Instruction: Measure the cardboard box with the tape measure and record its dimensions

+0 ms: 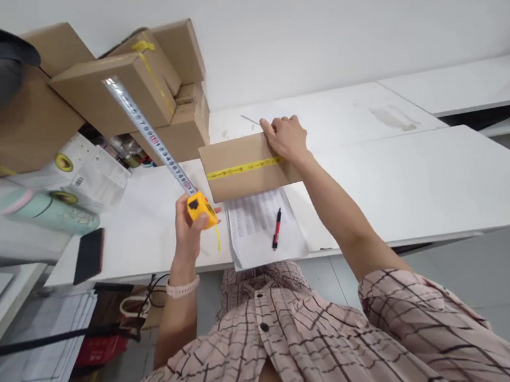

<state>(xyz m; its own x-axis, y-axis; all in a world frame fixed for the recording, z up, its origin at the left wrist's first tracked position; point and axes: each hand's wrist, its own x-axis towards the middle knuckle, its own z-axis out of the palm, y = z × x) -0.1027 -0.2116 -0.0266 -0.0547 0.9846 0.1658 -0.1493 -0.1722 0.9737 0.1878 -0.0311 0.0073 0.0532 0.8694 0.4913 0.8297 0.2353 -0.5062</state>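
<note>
My left hand (188, 225) is closed around a yellow tape measure (202, 208). Its silver blade (152, 138) sticks out up and to the left, in front of the stacked boxes, its end touching nothing that I can make out. My right hand (286, 137) grips the right end of a small cardboard box (249, 182) with a strip of yellow printed tape along it. The box is just right of the tape measure, above the top part of some printed sheets (260, 230). A red and black pen (277, 228) lies on those sheets.
Cardboard boxes (107, 88) are stacked at the back left against the wall. A mint-green bottle (48, 210) and a black phone (89, 256) are on the left of the white table (376, 194). Under the table's left side are cables and a tape roll (133, 306).
</note>
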